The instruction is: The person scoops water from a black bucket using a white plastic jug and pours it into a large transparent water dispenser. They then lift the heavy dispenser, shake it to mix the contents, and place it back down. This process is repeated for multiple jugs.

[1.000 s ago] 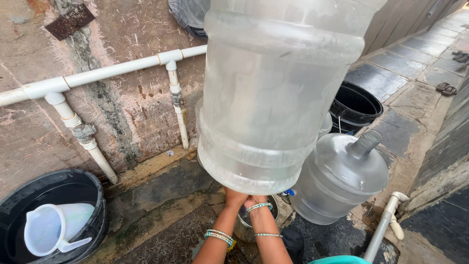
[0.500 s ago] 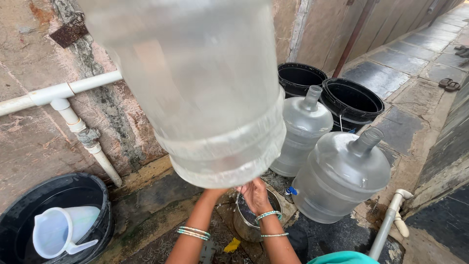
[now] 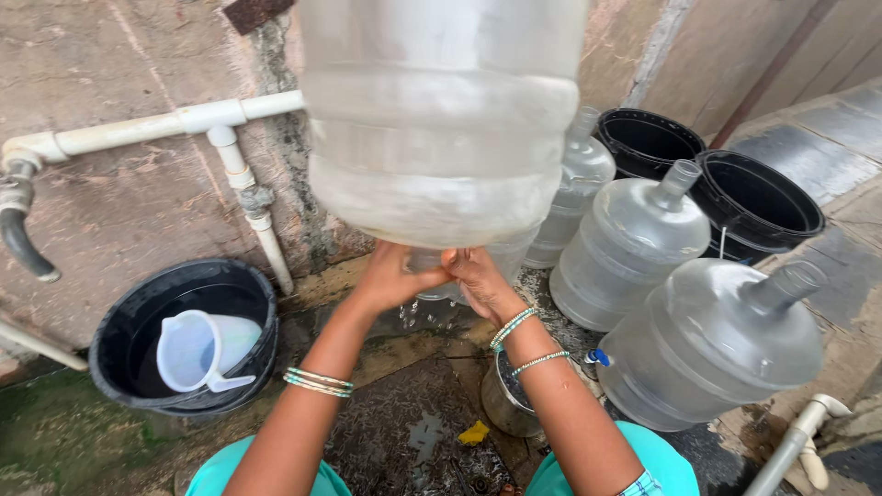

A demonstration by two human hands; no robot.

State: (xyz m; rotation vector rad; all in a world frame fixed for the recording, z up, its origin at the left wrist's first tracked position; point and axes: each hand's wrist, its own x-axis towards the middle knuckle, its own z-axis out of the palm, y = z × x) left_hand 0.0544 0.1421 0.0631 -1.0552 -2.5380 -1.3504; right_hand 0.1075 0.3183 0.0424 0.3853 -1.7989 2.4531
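A large clear water jug [image 3: 441, 119] is held upside down in front of me, filling the top middle of the view. Its neck points down between my hands, and water drips from it onto the wet ground. My left hand [image 3: 390, 276] cups the neck from the left. From the right, my right hand [image 3: 478, 280] grips the same neck. Both wrists wear thin bangles.
A black tub [image 3: 188, 335] at the left holds a clear plastic pitcher [image 3: 202, 349]. White pipes [image 3: 184, 119] run along the wall. Three more clear jugs [image 3: 712, 340] lie at the right beside two black buckets [image 3: 753, 207]. A small metal pot [image 3: 510, 400] sits under my right forearm.
The upturned jug has shifted right and a little lower, towards the middle of the view. My hands have risen and closed around its neck. The view has swung left.
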